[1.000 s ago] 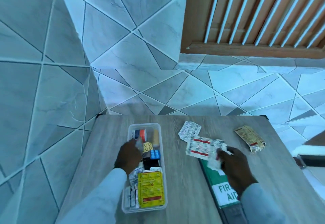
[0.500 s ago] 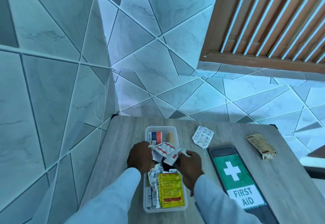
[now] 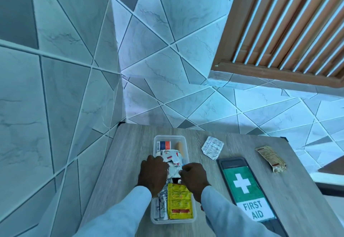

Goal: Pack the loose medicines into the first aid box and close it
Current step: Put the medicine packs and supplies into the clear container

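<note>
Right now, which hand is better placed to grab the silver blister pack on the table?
Right hand. The silver blister pack lies right of the box, on that hand's side; the left hand would have to cross over.

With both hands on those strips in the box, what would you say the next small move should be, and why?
Probably let go and send the right hand to the silver blister pack: it and the brown sachet lie outside the box, the lid off.

a grey wood-grain table (image 3: pixel 126 154) stands in a corner. grey marbled wall tiles (image 3: pixel 70 54), cut in angled shapes, cover both walls. a brown slatted window frame (image 3: pixel 279 32) sits upper right.
</note>
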`<state>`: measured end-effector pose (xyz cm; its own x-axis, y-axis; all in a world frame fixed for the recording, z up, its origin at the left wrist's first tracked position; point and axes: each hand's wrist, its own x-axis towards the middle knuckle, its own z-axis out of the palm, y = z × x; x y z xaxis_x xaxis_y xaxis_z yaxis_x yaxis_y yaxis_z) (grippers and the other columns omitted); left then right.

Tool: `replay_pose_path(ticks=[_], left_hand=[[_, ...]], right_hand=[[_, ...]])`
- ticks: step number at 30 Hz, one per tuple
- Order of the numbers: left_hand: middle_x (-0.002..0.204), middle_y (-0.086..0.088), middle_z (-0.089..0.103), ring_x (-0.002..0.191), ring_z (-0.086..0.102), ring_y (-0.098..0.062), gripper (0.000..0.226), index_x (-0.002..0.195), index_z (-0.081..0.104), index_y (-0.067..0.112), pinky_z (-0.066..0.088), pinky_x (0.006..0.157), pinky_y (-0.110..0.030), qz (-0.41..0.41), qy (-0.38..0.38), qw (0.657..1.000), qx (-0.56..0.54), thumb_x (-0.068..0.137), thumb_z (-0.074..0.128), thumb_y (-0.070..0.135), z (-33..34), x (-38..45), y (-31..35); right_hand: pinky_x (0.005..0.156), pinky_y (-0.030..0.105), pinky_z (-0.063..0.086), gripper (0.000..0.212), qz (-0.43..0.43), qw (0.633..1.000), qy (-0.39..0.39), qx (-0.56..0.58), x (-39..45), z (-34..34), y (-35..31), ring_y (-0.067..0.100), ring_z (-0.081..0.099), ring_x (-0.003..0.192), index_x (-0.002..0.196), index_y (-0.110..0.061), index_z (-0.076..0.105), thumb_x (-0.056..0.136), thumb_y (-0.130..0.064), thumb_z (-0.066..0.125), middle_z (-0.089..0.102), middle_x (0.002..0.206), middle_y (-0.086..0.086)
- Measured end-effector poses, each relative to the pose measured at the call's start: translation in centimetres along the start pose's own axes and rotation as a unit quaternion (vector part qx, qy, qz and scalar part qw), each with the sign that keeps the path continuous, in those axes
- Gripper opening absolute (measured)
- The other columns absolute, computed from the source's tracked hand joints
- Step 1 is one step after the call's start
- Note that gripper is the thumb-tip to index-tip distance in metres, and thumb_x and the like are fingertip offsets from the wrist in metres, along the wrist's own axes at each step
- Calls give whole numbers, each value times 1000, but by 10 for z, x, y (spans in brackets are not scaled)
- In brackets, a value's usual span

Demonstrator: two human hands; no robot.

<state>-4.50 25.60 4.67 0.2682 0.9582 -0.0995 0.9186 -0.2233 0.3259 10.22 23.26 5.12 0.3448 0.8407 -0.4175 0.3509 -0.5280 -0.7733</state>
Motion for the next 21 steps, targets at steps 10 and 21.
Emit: replay_pose_path(ticks=[10, 21], left_hand=[[112, -6, 67, 105, 59, -27, 25, 107, 71, 17, 49, 91, -41, 36, 77, 996, -25, 93, 51, 24, -3, 23, 52], [129, -9, 55, 117, 54, -28, 43, 127, 53, 22, 47, 101, -40, -69, -47, 989, -120, 87, 61, 35, 65, 120, 186]], right_hand=[[84, 42, 58, 4, -13, 1000, 5, 15, 10, -65, 38, 19, 67, 86, 81, -25, 70, 78, -28, 69, 70, 91, -4], [94, 38, 49, 40, 18, 975, 206, -79, 112, -281, 132, 34, 62, 109, 112, -5, 65, 78, -23, 75, 67, 116, 14]])
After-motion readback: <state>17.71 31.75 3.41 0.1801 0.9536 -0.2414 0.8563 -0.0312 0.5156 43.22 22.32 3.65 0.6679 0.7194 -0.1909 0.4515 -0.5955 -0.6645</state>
